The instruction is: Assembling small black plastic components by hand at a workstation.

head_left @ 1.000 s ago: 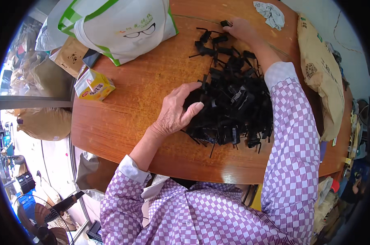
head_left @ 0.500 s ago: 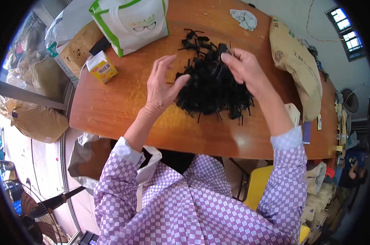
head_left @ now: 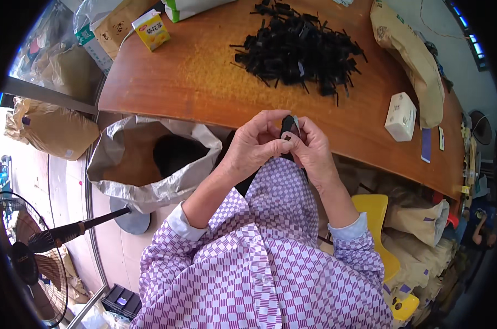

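My left hand (head_left: 255,141) and my right hand (head_left: 313,148) meet in front of my body, just off the near edge of the table. Between their fingertips both pinch a small black piece (head_left: 288,126); a pale, shiny strip shows along its right side. Fingers cover much of it, so I cannot tell its exact kind. Beyond the hands, on the wooden table (head_left: 204,98), lies a loose heap of similar black pieces (head_left: 300,49), with thin black stubs sticking out at its edges.
Below the table's near edge at left stands an open sack (head_left: 133,159) with something black inside. A yellow carton (head_left: 151,31), a white tissue pack (head_left: 401,117) and a long brown paper sack (head_left: 410,60) lie on the table. A fan (head_left: 32,257) stands lower left, a yellow chair (head_left: 371,219) right.
Both hands have drawn back from the heap toward my body and come together on the black piece. My left hand has closed from open. The view has tipped down, showing more of the open sack.
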The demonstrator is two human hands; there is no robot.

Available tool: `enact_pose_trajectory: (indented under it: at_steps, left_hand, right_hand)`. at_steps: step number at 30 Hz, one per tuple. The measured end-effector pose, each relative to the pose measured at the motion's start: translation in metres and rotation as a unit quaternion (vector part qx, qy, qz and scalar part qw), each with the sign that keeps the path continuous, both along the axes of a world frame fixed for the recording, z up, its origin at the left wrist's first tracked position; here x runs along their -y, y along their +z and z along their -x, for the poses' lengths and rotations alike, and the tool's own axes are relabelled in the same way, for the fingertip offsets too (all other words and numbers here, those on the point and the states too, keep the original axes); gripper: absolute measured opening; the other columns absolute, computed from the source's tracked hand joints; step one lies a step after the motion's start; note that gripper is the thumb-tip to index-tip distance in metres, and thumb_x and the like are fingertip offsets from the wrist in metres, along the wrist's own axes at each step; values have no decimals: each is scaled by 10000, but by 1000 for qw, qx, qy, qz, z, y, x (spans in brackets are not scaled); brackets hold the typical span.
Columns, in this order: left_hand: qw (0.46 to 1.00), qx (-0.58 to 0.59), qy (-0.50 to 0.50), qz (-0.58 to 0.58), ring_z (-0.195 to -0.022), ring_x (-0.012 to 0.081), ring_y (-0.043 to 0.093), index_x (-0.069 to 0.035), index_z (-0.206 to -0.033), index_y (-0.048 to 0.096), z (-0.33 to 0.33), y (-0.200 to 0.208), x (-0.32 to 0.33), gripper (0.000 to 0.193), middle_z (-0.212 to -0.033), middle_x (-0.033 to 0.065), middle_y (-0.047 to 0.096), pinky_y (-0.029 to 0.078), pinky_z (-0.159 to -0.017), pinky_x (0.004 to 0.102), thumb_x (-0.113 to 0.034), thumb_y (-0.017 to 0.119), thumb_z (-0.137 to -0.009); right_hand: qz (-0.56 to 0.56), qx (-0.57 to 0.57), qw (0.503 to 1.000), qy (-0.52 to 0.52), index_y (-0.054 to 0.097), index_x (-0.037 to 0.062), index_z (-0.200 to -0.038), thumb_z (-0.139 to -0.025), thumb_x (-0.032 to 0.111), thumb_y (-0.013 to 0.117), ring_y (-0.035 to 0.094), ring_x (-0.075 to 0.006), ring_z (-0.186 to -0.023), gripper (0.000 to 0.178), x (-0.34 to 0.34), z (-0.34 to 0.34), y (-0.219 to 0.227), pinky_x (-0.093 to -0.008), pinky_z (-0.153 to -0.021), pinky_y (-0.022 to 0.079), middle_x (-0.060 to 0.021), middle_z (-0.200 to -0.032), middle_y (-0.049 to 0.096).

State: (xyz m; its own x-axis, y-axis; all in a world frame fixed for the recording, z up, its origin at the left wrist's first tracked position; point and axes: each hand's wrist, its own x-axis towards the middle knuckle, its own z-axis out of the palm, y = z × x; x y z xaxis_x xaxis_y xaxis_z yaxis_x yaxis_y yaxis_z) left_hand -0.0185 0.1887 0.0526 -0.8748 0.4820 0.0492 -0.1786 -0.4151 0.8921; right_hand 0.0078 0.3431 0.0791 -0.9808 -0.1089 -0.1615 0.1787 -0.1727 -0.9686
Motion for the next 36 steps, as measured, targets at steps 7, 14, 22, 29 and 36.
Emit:
enact_pose_trajectory:
  at_steps: [7, 14, 22, 29, 36]
  left_hand:
    - [997, 68, -12, 15, -661, 61, 591, -88, -1191, 565, -51, -2, 16, 361, -791, -9, 561, 476, -575, 173, -77, 659, -843]
    - [996, 69, 37, 41, -643, 48, 565, -82, -1179, 582, -83, -6, 18, 331, -779, -29, 548, 464, -561, 171, -66, 645, -854]
    - [991, -22, 103, 84, -692, 60, 524, -50, -1170, 596, -98, -15, 16, 337, -793, -9, 553, 447, -611, 180, 22, 612, -841]
    - [951, -164, 109, 239, -792, 52, 542, -17, -1183, 576, -96, -15, 23, 348, -890, 0, 509, 485, -687, 186, 79, 568, -848]
    - [966, -130, 120, 186, -744, 52, 522, -30, -1156, 603, -98, -18, 19, 357, -859, 3, 512, 464, -639, 195, 95, 578, -822]
  right_hand:
    - [42, 5, 998, 37, 495, 62, -1180, -952, 318, 509, 329, -2, -480, 343, 6, -58, -7, -161, -414, 230, 64, -629, 429]
    - [-4, 13, 1000, 9, 460, 42, -1255, -991, 314, 414, 331, -5, -482, 382, 20, -90, -7, -166, -424, 243, 58, -622, 426]
    - [41, 29, 999, -12, 454, 38, -1252, -980, 197, 457, 385, 6, -557, 315, 33, -102, -15, -148, -472, 296, 60, -742, 481]
    - [13, 23, 1000, -14, 459, 50, -1260, -974, 156, 458, 375, -1, -565, 305, 34, -103, -19, -150, -478, 296, 62, -709, 444]
    - [-29, 25, 999, 1, 460, 39, -1258, -971, 137, 462, 383, -9, -564, 304, 30, -103, -18, -161, -479, 311, 49, -690, 444]
